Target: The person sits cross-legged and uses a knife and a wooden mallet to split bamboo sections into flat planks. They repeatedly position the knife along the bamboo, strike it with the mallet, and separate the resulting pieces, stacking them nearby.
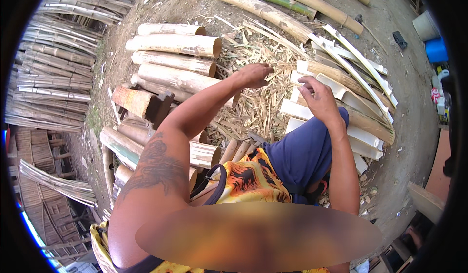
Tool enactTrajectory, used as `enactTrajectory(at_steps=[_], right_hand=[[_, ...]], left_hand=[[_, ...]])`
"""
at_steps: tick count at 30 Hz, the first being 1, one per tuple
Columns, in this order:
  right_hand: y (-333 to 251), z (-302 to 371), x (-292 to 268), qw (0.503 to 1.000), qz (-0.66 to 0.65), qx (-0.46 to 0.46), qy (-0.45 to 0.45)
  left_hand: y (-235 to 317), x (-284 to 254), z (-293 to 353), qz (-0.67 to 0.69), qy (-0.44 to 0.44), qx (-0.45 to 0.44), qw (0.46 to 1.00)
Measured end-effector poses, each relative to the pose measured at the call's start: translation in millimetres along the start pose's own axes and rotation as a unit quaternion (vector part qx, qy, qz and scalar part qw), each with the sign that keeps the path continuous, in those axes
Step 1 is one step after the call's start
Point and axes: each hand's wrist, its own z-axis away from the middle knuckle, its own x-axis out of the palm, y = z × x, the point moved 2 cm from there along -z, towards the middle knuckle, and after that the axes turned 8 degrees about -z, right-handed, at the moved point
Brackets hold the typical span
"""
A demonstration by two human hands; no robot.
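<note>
My left hand (254,75) is over the wood shavings (263,105), palm down, its fingers curled together. Whatever it may hold cannot be made out. To its right, my right hand (318,95) hovers by a pile of split bamboo pieces (356,97), its thumb and fingers bent but apart, with nothing visible between them. Pale inner faces show on several of these pieces. Left of the shavings, cut bamboo sections (178,45) lie side by side, close to my left forearm.
Long bamboo poles (273,12) lie at the far side. A wooden block (134,101) stands beside my left elbow. Stacked bamboo strips (53,73) fill the far left. A blue container (435,51) and a grey bucket (425,27) stand at the right edge.
</note>
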Motion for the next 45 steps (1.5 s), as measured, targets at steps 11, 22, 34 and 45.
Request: enactTrajectory(at_steps=[11, 22, 34, 45], right_hand=[[-17.5, -17.6, 77.2, 0.991, -0.041, 0.006, -0.130], [64.3, 40.2, 99.1, 0.969, -0.061, 0.209, -0.115], [55.6, 184.9, -67.3, 0.870, -0.189, -0.070, 0.450], [113.7, 428.6, -142.6, 0.684, 0.014, 0.002, 0.729]], left_hand=[[-89.9, 113.0, 86.2, -0.164, -0.015, -0.079, 0.983], [100.0, -96.1, 43.7, 0.006, 0.236, 0.111, 0.965], [392.3, -168.4, 101.7, 0.048, 0.408, 0.506, 0.758], [561.0, -104.7, 91.8, 0.247, 0.300, 0.725, 0.569]])
